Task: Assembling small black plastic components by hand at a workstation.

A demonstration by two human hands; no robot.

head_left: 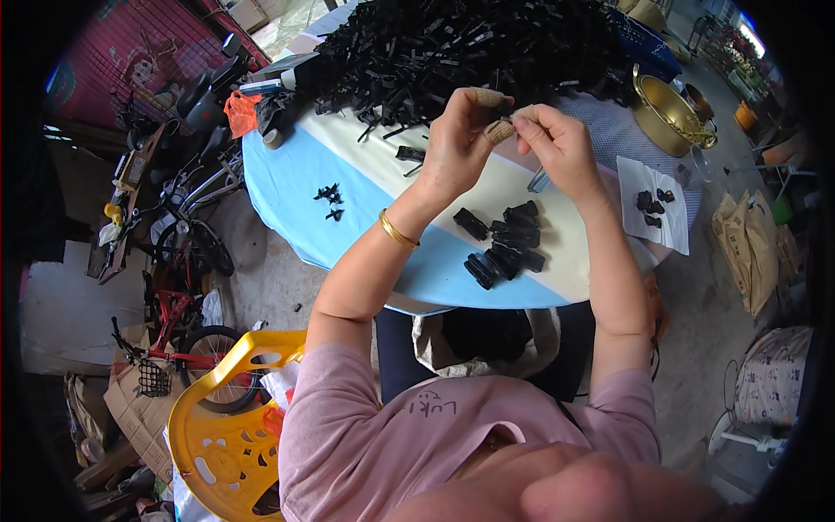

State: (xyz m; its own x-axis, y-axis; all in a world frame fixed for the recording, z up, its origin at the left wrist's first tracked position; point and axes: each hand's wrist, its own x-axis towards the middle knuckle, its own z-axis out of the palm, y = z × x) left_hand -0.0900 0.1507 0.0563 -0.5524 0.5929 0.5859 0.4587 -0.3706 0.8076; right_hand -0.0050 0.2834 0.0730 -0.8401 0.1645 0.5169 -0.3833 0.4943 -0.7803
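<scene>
My two hands are raised close together over the far part of the table, in front of a large heap of black plastic-looking pieces (470,52). Tan wraps cover fingertips of my left hand (461,139), whose fingers curl around something small and dark against the heap. My right hand (561,148) pinches close to the left fingertips; what it grips is too small to name. A slim bluish object (538,180) shows below my right hand; whether it is held cannot be told. Nearer to me lie several bundled black pieces (504,244) on the cloth.
A blue and cream cloth (296,200) covers the round table. Small black bits (329,200) lie at left, others on white paper (648,196) at right. A gold-coloured pot (658,113) stands far right. A yellow chair (217,426) and bicycles (187,322) stand left.
</scene>
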